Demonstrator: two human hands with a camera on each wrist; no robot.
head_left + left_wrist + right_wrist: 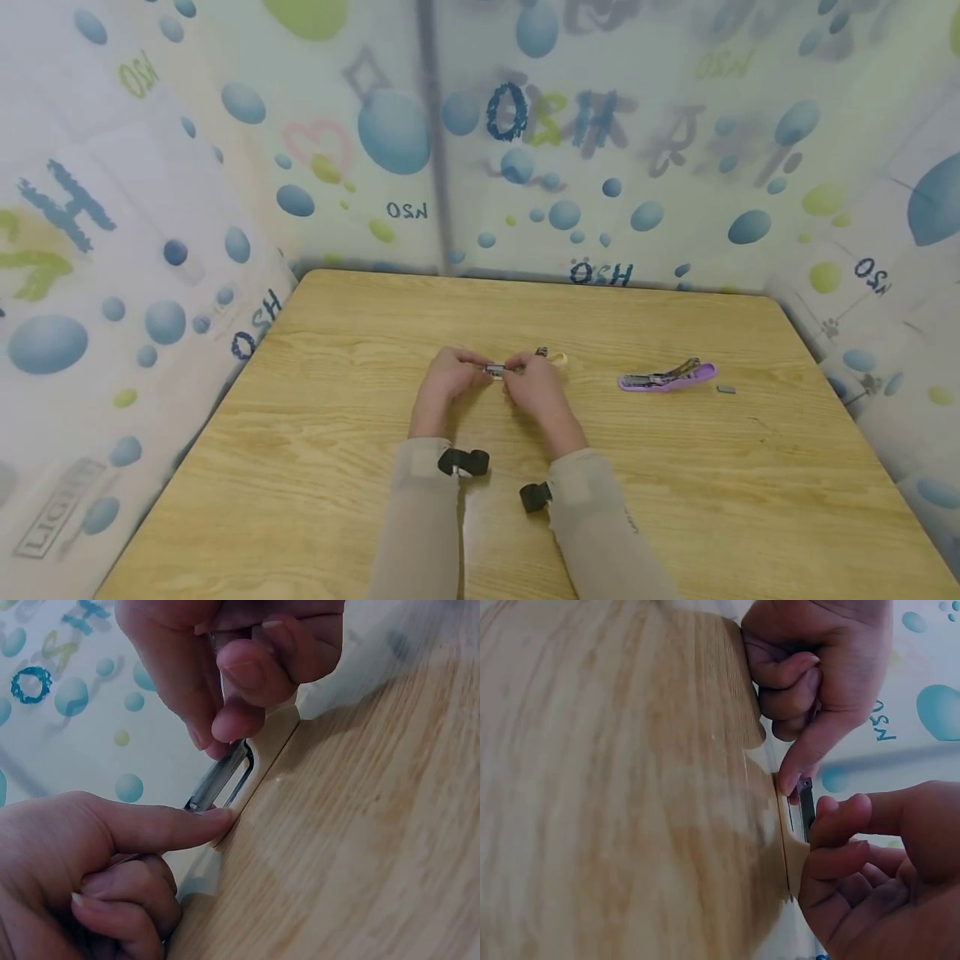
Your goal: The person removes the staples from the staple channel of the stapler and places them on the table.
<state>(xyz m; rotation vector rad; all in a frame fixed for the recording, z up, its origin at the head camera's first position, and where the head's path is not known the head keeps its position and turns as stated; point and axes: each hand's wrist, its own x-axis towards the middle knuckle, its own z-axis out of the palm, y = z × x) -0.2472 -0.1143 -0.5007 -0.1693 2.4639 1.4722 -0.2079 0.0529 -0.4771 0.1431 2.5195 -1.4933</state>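
A cream stapler (558,359) lies on the table between the two hands, its metal magazine (217,776) exposed above the cream base (274,739). At the magazine's left end, the left hand (447,379) pinches the stapler between thumb and forefinger, its other fingers curled in. The right hand (536,387) has its fingertips bunched on the magazine farther along. Whether a small piece is also between those fingertips is hidden. In the right wrist view the left hand (825,667) is at the top and the right hand (885,870) at the lower right.
A purple stapler (667,380) with its top arm raised lies to the right on the wooden table (360,317). Beside its right end is a short grey strip (725,389) that looks like staples. Patterned curtains (487,225) stand behind the table and along both sides.
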